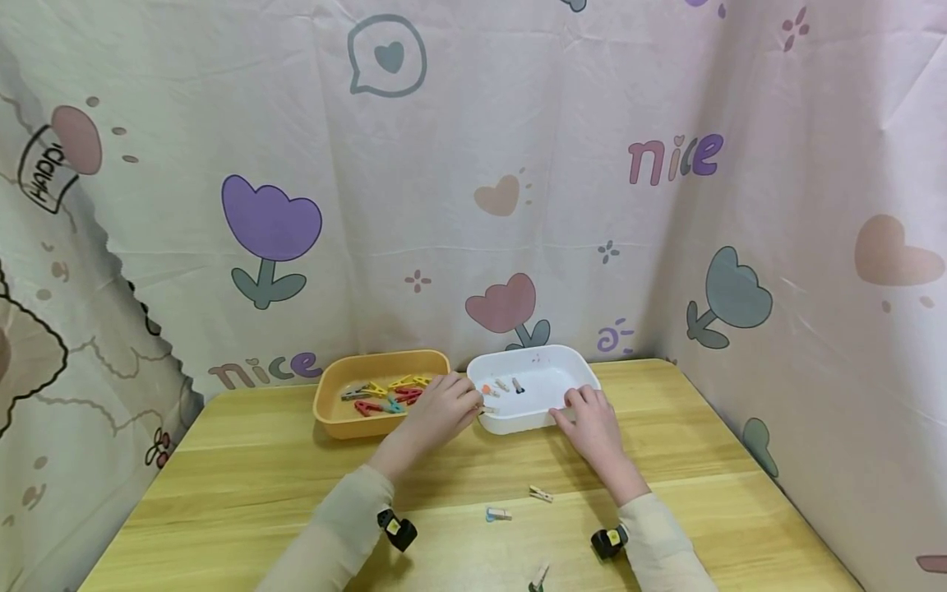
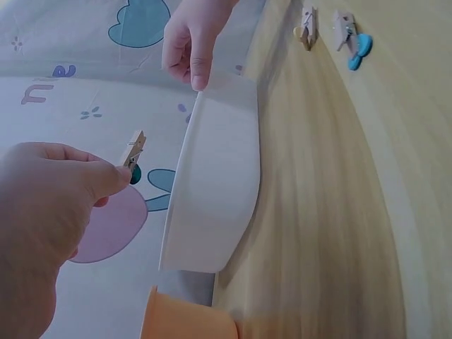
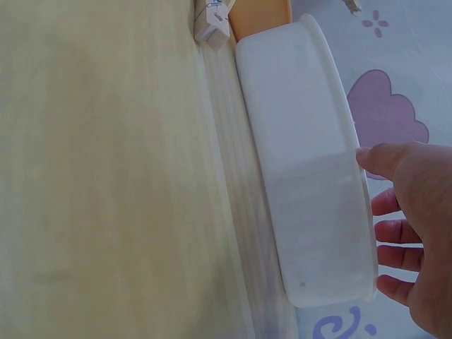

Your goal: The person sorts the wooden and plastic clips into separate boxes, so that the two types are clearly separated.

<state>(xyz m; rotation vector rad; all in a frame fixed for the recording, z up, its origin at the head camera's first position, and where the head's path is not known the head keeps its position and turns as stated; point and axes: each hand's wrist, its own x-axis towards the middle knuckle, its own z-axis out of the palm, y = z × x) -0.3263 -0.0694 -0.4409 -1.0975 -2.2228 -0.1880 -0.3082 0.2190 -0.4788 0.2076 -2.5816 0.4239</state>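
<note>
My left hand (image 1: 444, 404) pinches a small wooden clothespin (image 2: 133, 150) with a green ornament between thumb and fingers. It is held over the left side of the white plastic tub (image 1: 547, 396). With thumb outside and fingers over the edge, my right hand (image 1: 596, 427) grips the tub's near rim toward the right. Inside the tub lie several small clothespins, among them one with an orange ornament (image 1: 486, 390) and one with a dark end (image 1: 518, 386).
Left of the white tub stands a yellow-orange tub (image 1: 353, 429) holding several red, yellow, blue and grey clips. Nearer on the wooden table (image 1: 244, 493) lie a plain-looking clothespin (image 1: 541, 494), one with a blue ornament (image 1: 498, 515) and one with a green ornament (image 1: 539, 579). A printed curtain hangs behind.
</note>
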